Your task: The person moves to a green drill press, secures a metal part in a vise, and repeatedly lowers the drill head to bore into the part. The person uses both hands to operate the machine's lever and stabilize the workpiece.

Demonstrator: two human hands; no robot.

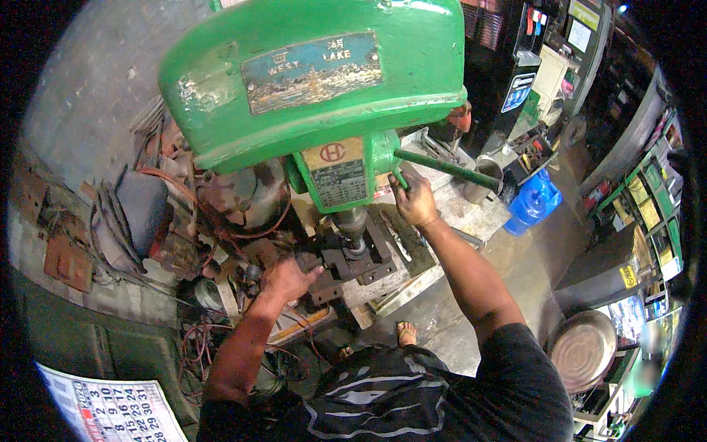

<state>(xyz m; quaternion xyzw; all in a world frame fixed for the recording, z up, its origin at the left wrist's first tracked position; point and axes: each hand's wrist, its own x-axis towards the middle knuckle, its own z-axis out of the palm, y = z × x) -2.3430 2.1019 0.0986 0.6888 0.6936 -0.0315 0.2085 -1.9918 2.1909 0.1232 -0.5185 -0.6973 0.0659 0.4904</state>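
Note:
A green drill press stands in front of me, its head filling the upper middle of the view. My right hand is wrapped around one green feed handle at the side of the head. Another green feed handle sticks out to the right above it. Below the head, the drill chuck points down into a dark metal vise or fixture. My left hand is at the left side of this fixture, thumb toward it; its fingers are blurred and partly hidden.
At the left lie a rusty round tank, cables and metal scrap. A pale bench carries a metal pot at the right. Beyond it is a blue plastic container. A round pan stands at the lower right.

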